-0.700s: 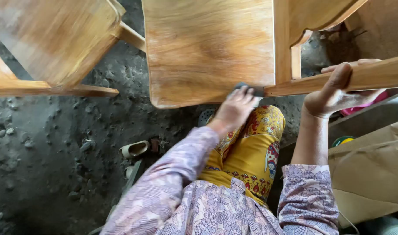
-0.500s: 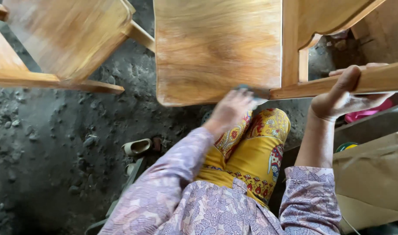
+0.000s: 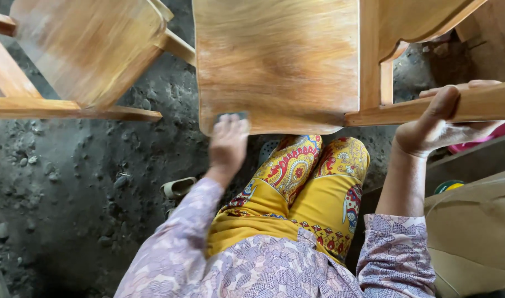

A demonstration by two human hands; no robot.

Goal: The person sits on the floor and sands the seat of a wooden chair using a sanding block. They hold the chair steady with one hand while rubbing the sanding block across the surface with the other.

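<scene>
Two knees in yellow patterned cloth [image 3: 313, 182] sat nearest, between lilac printed sleeves. The left hand [image 3: 227, 144] was curled over a small dark sanding pad [image 3: 232, 116], pressing it against the near edge of the flat golden-brown wooden chair seat [image 3: 277, 60]. The right hand [image 3: 437, 124] gripped a pale wooden chair rail [image 3: 429, 109], fingers wrapped over its top. Farther left, a second wooden chair [image 3: 81, 49] stood on the dark dirt floor [image 3: 70, 193].
</scene>
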